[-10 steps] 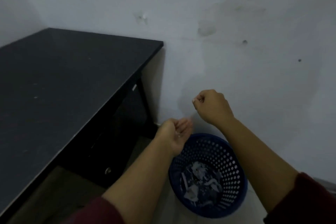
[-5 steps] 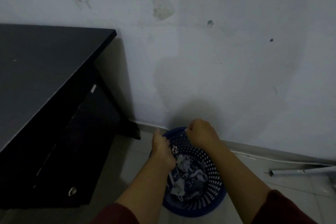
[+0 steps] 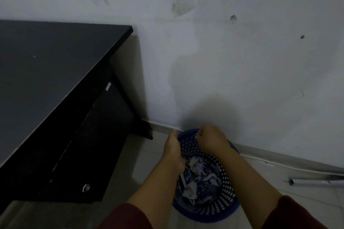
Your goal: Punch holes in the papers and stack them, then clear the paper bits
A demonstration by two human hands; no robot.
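Both hands hang over the round blue perforated plastic bin [image 3: 221, 197] on the floor beside the black counter [image 3: 46, 72]. The left hand [image 3: 175, 152] is flat and open; the right hand [image 3: 212, 140] is a fist, its contents hidden. White paper scraps [image 3: 195, 165] in the bin look light and flimsy, best pinched gently.

"Any room down there?"

"Tight. The blue perforated bin [image 3: 221, 188] stands on the floor against the wall [image 3: 242, 72], so nothing passes behind it. The black desk [image 3: 46, 72] and its dark cabinet [image 3: 89, 154] close off the left."

"And above it?"

"Both hands hang over its mouth, left hand [image 3: 174, 152] by the near-left rim, right hand [image 3: 212, 140] at the back. Bare tile lies to the right, up to a grey pipe [image 3: 316, 182]."
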